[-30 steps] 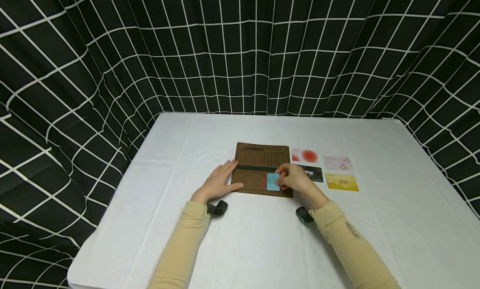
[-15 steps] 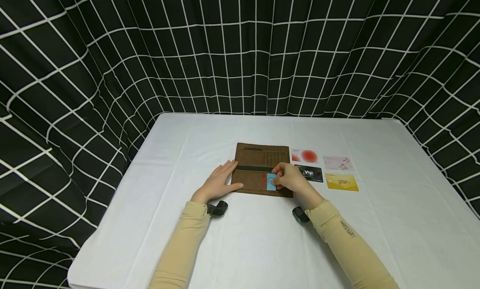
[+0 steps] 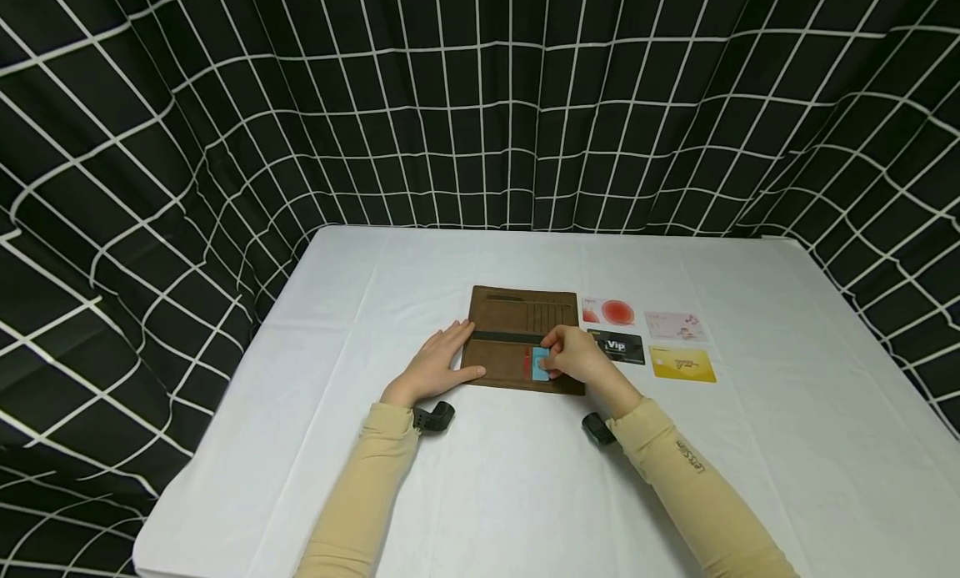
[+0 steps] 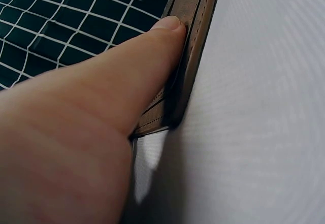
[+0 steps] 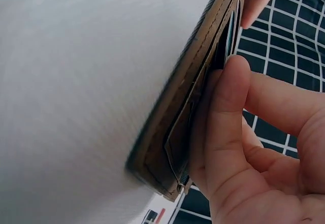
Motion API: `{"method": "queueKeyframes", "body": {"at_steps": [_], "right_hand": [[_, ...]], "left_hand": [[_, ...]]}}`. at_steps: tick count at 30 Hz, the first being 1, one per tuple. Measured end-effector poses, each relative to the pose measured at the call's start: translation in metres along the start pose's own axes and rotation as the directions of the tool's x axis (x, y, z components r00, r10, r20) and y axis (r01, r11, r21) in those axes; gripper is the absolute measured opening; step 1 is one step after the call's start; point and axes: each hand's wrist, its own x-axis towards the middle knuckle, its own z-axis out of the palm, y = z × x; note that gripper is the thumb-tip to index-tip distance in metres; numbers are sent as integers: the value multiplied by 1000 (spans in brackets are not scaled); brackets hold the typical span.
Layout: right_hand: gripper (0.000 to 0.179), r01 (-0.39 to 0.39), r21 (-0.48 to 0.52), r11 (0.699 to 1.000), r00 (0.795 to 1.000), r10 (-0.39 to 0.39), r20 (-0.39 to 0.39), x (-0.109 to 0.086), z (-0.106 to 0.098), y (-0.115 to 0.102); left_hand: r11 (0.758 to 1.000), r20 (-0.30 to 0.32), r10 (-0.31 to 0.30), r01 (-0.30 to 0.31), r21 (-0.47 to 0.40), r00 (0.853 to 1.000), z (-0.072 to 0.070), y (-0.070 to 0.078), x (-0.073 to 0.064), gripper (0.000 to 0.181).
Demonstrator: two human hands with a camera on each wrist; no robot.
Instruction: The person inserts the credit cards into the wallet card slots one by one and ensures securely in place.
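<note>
A brown leather wallet (image 3: 498, 314) lies spread open on the white table. My left hand (image 3: 431, 368) rests at its left side, fingers extended along the edge and thumb on the lower flap; the left wrist view shows that thumb pressing near the stitched border of the wallet (image 4: 197, 10). At the lower right flap, my right hand (image 3: 583, 357) pinches a light blue card (image 3: 537, 364) between thumb and fingers. The card's left part is hidden in a pocket beside a red strip (image 3: 527, 364). In the right wrist view, the fingers cover most of the card, close against the wallet (image 5: 167, 127).
Right of the wallet lie a red-and-white card (image 3: 618, 312), a black VIP card (image 3: 626, 348), a pale pink card (image 3: 677, 326) and a yellow card (image 3: 684, 364). A black curtain with a white grid (image 3: 510, 103) surrounds the table (image 3: 375, 269).
My right hand has moved slightly left with the blue card, and less of the card shows outside the pocket. More of the black VIP card is uncovered. My left hand stays put.
</note>
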Motion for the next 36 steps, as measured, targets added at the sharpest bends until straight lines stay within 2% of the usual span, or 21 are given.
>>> {"method": "queueKeyframes", "body": {"at_steps": [6, 13, 20, 27, 32, 36], "right_hand": [[28, 18, -10, 1000, 1000, -17, 17, -1, -2, 4], [33, 73, 98, 992, 995, -79, 62, -9, -11, 13], [40, 90, 133, 987, 990, -103, 92, -17, -17, 16], [35, 94, 67, 993, 986, -102, 134, -24, -21, 19], [34, 109, 61, 992, 979, -118, 167, -25, -22, 20], [33, 111, 70, 991, 975, -123, 183, -33, -25, 9]], "left_hand": [[1000, -6, 5, -5, -5, 1000, 1, 1, 0, 83], [1000, 3, -2, 2, 3, 1000, 2, 0, 1, 84], [1000, -11, 5, -5, 0, 1000, 1, -1, 1, 84], [1000, -9, -1, 0, -4, 1000, 0, 0, 0, 84], [1000, -8, -6, 6, 1, 1000, 0, -1, 1, 84], [1000, 3, -12, 12, 2, 1000, 0, -1, 1, 84]]}}
